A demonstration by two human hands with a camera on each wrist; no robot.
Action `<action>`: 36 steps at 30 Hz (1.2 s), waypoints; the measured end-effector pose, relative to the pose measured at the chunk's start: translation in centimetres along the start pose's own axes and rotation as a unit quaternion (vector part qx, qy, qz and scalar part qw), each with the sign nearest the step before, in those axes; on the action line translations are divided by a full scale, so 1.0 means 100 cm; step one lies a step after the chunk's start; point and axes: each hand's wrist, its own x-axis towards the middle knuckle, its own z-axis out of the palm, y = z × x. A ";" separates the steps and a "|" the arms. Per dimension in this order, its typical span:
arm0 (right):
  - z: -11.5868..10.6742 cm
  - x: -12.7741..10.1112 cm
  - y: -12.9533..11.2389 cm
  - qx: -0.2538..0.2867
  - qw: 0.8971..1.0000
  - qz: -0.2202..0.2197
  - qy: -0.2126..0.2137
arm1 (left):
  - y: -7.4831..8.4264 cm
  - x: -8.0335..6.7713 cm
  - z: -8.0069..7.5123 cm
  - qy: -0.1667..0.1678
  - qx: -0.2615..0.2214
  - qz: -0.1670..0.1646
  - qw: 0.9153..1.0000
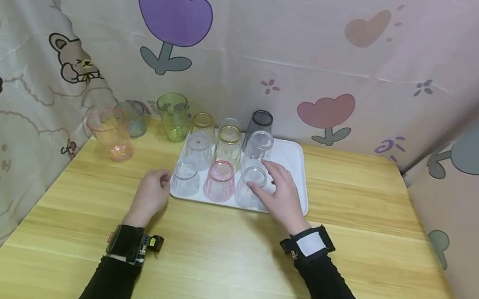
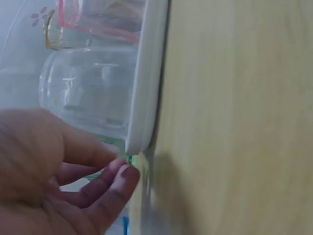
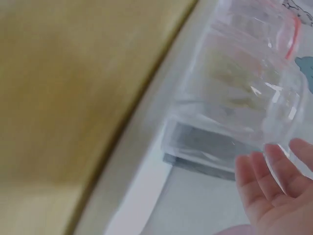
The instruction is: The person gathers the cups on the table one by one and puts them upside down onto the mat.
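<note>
Left hand [image 1: 150, 197] by white tray's [image 1: 292, 164] near left corner, fingers loosely bent, nothing in them. Right hand [image 1: 281, 197] at clear glass [image 1: 249, 198], right end of tray's front row; fingers apart, can't tell if touching. Pink glass [image 1: 218, 191] beside it. Green glass [image 1: 173, 121] on table [image 1: 213, 268], left of tray.

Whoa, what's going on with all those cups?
A person has cups gathered on a white tray. Their right hand is spread beside the clear cup at the front right, with the thumb in front of it. Their left hand is by the tray's front left corner; I can't tell if it's touching. A pink cup sits in the middle of the front row. Orange, green and greyish cups stand on the table, left of the tray.
</note>
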 end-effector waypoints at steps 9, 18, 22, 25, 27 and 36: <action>-0.022 -0.002 0.010 0.012 0.992 -0.032 0.118 | -0.001 0.007 -0.018 0.143 -0.051 0.056 0.987; -0.040 -0.010 0.036 -0.032 0.993 0.075 0.087 | -0.006 0.017 -0.038 0.243 -0.067 0.068 0.965; -0.046 -0.016 0.046 -0.072 0.987 0.138 0.032 | -0.009 0.021 -0.045 0.286 -0.075 0.068 0.953; -0.050 -0.020 0.052 -0.100 0.981 0.167 -0.008 | -0.009 0.025 -0.050 0.328 -0.070 0.070 0.939; -0.052 -0.022 0.054 -0.117 0.976 0.182 -0.034 | -0.010 0.028 -0.053 0.357 -0.067 0.072 0.929; -0.052 -0.028 0.063 -0.131 0.963 0.220 -0.082 | -0.022 0.045 -0.074 0.375 -0.121 -0.035 0.918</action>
